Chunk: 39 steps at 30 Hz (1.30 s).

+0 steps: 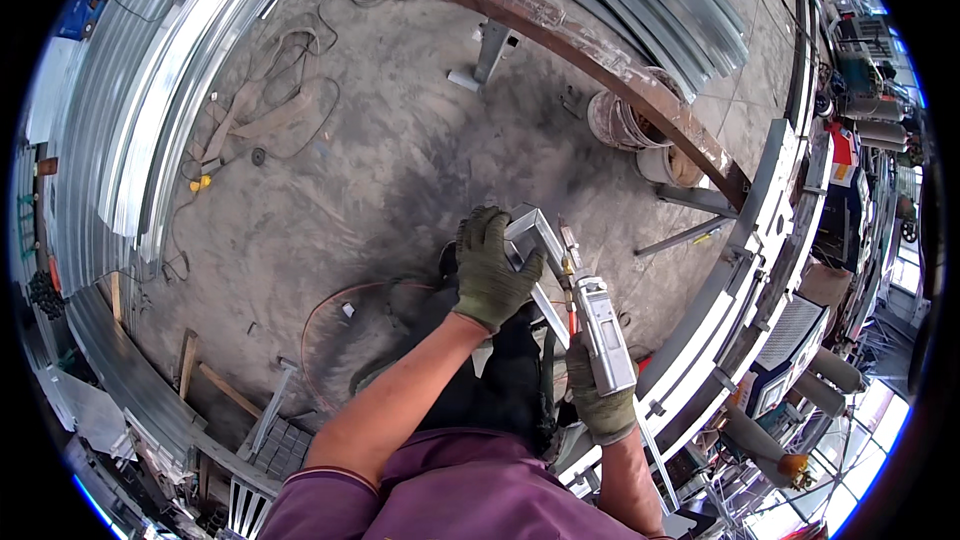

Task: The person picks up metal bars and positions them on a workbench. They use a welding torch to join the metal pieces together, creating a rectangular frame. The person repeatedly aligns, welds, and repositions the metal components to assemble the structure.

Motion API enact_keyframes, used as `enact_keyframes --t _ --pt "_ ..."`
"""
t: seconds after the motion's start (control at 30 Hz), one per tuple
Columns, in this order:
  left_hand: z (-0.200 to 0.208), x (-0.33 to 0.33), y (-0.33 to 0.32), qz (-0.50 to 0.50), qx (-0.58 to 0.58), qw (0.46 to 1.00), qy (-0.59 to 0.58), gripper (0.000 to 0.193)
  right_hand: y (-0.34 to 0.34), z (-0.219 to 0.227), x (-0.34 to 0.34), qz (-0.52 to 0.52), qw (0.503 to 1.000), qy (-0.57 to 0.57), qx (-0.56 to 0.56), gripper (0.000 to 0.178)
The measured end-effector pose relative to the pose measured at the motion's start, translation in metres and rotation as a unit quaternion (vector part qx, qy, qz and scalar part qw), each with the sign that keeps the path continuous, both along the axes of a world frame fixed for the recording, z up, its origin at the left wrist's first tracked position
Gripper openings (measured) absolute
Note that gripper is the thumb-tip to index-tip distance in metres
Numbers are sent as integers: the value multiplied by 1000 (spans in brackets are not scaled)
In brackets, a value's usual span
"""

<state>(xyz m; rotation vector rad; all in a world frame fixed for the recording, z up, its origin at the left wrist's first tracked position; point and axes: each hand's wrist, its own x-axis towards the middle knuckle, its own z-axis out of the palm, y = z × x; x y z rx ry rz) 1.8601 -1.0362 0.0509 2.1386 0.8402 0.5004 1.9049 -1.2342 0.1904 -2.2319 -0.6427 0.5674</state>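
Both hands wear olive-green work gloves. My left hand (pixel 495 270) is closed on a bent, silvery metal frame (pixel 545 233), its fingers over the frame near a corner. From that corner a thin leg of the frame runs back towards my body. My right hand (pixel 602 402) is wrapped round the rear of a silver handheld tool (pixel 606 330) with a long boxy body and a narrow front end. The tool lies along the right side of the frame, its tip close to the frame's corner. Whether the tip touches the metal I cannot tell.
A long rusty steel beam (pixel 560 25) crosses the far side on legs. Beneath it stand dirty buckets (pixel 618 121). Stacked galvanised profiles (pixel 110 130) lie at left, more (pixel 640 0) at far right. A cable (pixel 305 340) loops over the concrete floor (pixel 380 160). Pale metal rails (pixel 720 290) run at right.
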Motion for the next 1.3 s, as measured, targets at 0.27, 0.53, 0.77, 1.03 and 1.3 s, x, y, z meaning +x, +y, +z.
enact_keyframes --t 0.27,0.53,0.77,1.03,1.3 --pt "-23 32 48 1 -395 909 132 54 -15 6 -2 6 998 34 -47 18" --pt "-22 32 42 23 -461 881 100 44 -11 14 -3 -5 999 29 -35 17" --pt "3 -4 50 26 -319 947 35 49 -18 9 -4 19 998 16 -52 19" --pt "22 -62 23 89 -173 979 53 48 -19 8 -1 24 998 -12 -49 21" --pt "27 -59 1 69 -40 996 48 60 -16 7 3 -18 998 46 -36 23"
